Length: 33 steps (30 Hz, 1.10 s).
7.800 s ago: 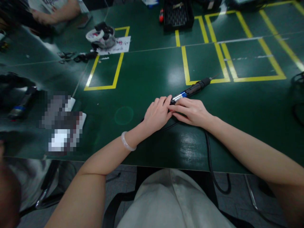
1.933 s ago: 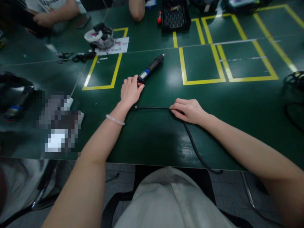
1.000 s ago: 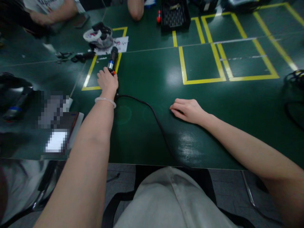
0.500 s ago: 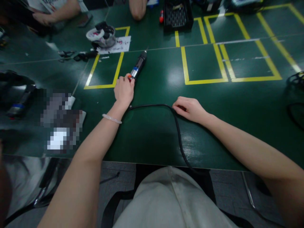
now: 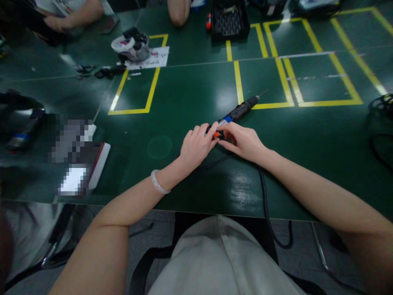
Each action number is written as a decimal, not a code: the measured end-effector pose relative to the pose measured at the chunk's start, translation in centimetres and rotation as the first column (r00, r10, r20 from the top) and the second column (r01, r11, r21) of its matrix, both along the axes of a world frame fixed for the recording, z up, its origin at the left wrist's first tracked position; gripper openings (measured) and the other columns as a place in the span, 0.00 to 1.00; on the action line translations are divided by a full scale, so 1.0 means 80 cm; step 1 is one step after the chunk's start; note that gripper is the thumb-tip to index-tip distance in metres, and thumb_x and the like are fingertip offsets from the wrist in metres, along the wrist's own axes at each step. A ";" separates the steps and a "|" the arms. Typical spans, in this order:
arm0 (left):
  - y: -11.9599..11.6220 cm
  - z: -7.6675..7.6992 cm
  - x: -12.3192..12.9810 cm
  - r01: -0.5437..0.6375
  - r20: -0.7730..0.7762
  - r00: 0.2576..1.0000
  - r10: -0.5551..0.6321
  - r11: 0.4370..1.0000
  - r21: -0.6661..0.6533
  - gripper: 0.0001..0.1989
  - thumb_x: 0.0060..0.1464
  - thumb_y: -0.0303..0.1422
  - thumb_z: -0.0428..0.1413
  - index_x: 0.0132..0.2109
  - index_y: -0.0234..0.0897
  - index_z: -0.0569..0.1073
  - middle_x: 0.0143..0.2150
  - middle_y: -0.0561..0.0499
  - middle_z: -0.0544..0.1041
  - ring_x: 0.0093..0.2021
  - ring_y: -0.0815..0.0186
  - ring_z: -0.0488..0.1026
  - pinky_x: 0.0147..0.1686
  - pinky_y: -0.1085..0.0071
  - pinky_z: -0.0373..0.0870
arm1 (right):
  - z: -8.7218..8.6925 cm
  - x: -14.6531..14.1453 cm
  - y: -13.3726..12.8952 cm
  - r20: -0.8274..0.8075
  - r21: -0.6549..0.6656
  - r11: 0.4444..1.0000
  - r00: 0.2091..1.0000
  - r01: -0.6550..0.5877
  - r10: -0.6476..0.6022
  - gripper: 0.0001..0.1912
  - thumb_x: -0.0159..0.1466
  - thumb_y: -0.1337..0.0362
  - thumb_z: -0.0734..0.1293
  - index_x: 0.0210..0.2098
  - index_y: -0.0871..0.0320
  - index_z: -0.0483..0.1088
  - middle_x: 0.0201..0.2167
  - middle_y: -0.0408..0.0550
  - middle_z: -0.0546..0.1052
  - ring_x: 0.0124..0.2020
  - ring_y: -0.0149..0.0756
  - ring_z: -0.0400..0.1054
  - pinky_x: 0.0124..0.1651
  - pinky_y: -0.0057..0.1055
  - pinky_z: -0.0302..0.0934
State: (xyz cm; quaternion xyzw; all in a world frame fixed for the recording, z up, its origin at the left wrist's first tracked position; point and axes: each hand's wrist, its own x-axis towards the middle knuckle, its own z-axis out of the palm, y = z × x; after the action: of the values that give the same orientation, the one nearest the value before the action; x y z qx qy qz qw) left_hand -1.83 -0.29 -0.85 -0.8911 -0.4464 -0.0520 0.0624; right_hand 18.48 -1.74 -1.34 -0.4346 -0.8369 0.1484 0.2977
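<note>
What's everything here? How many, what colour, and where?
screwdriver: 1, black and blue, centre
cord: 1, black, over near edge
cables: count unclear, black, right edge
table: joined sections, green, middle
tape outlines: several, yellow, on the table
tray: 1, black, far side
small thing: 1, red, left of tray
paper: 1, white, far left
bundle: 1, white and black, on paper
second tool: 1, black-blue, left edge
pixelated things: count unclear, mixed colours, left
other people's arms: at least 2, bare, far side
bracelet: 1, white, left wrist
left hand: 1, bare, gripping the screwdriver
right hand: 1, bare, at the screwdriver
</note>
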 end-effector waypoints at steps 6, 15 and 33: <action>-0.008 0.001 0.005 0.087 -0.001 0.996 -0.087 0.996 -0.032 0.27 0.74 0.40 0.55 0.72 0.33 0.62 0.61 0.37 0.70 0.53 0.48 0.70 0.47 0.58 0.70 | 0.003 -0.004 -0.002 0.019 -0.086 0.996 1.000 0.022 -0.021 0.07 0.67 0.60 0.65 0.35 0.56 0.66 0.31 0.47 0.75 0.30 0.36 0.68 0.32 0.30 0.55; 0.001 0.002 -0.004 0.127 0.099 0.988 -0.121 0.990 -0.057 0.39 0.64 0.49 0.65 0.70 0.28 0.63 0.58 0.37 0.71 0.53 0.50 0.70 0.50 0.62 0.68 | 0.008 -0.001 0.005 -0.517 -0.797 0.527 0.784 -0.296 -0.342 0.19 0.62 0.50 0.72 0.26 0.56 0.65 0.13 0.38 0.67 0.10 0.25 0.56 0.13 0.24 0.44; 0.006 0.000 -0.005 0.131 0.114 0.986 -0.119 0.986 -0.105 0.41 0.63 0.51 0.66 0.69 0.28 0.62 0.59 0.36 0.71 0.54 0.49 0.70 0.53 0.61 0.69 | -0.003 0.006 0.002 -0.264 -0.276 0.957 0.964 -0.089 0.013 0.07 0.67 0.59 0.68 0.37 0.56 0.68 0.27 0.42 0.73 0.26 0.31 0.69 0.29 0.28 0.61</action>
State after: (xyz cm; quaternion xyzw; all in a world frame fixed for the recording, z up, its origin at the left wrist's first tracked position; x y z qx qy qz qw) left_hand -2.22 0.21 -0.84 -0.9154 -0.3947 -0.0782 -0.0153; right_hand 18.95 -1.60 -1.54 -0.4278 -0.7715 0.3310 0.3350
